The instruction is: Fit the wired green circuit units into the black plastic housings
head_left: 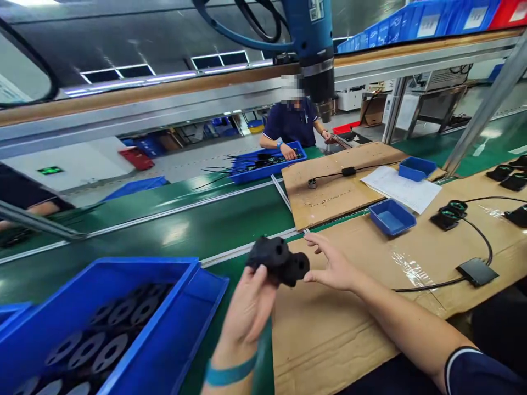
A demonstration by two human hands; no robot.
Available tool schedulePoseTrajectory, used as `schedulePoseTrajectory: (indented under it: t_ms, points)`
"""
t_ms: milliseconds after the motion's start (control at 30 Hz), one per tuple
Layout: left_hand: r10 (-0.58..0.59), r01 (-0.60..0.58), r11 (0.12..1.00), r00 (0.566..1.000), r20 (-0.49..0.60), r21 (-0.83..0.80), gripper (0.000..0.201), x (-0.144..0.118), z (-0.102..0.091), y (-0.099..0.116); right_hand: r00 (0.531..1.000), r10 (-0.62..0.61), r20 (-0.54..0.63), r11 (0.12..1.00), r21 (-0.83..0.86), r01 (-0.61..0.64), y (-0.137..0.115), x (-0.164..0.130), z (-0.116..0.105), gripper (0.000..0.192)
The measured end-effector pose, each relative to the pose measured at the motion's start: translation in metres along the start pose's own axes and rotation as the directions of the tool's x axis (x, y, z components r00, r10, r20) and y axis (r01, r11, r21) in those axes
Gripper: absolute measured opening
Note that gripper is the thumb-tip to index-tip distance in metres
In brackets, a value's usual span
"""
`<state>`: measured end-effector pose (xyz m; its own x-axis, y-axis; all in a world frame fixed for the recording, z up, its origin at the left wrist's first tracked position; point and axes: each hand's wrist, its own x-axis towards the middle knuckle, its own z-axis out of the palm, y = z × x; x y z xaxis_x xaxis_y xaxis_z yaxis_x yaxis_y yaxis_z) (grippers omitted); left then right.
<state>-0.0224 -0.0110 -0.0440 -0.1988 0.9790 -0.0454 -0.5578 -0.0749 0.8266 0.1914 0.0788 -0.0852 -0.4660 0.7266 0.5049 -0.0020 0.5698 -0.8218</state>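
Above cardboard-covered surface (329, 334), left hand (249, 307) is pinching black part (278, 262); right hand (335, 266), fingers spread, is touching its end. Bin (164, 340) of discs (99, 345) is sitting left, untouched.

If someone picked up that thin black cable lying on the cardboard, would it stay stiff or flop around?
Probably floppy: the black cable lies in a loose curve across the cardboard, not straight. It looks thin, so likely light. The flat black box at its end would probably dangle and swing if only the cable were lifted.
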Motion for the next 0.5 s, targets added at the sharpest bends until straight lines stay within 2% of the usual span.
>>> schedulePoseTrajectory:
  t_ms: [100,200,300,367,500]
  points:
    - [-0.179,0.182,0.969,0.983,0.032,-0.167,0.052,0.023,0.012,-0.04,0.998,0.004,-0.064,1.0,-0.02,-0.006,0.017,-0.015,0.01,0.109]
    - [-0.309,0.315,0.896,0.948,0.069,-0.312,0.052,0.038,0.005,-0.074,0.99,-0.082,-0.112,0.991,-0.118,0.068,0.029,-0.025,0.014,0.099]
    - [-0.306,0.309,0.871,0.949,0.07,-0.382,0.046,0.037,-0.009,-0.085,0.986,-0.143,-0.082,0.97,-0.212,0.123,0.026,-0.026,0.017,0.063]
    - [-0.284,0.276,0.881,0.958,0.038,-0.384,0.046,0.034,-0.012,-0.085,0.993,-0.118,-0.032,0.963,-0.249,0.106,0.02,-0.025,0.017,0.044]
    - [-0.244,0.206,0.92,0.967,-0.077,-0.333,0.049,0.032,-0.006,-0.084,0.997,-0.071,0.033,0.95,-0.302,0.077,0.013,-0.025,0.017,0.029]
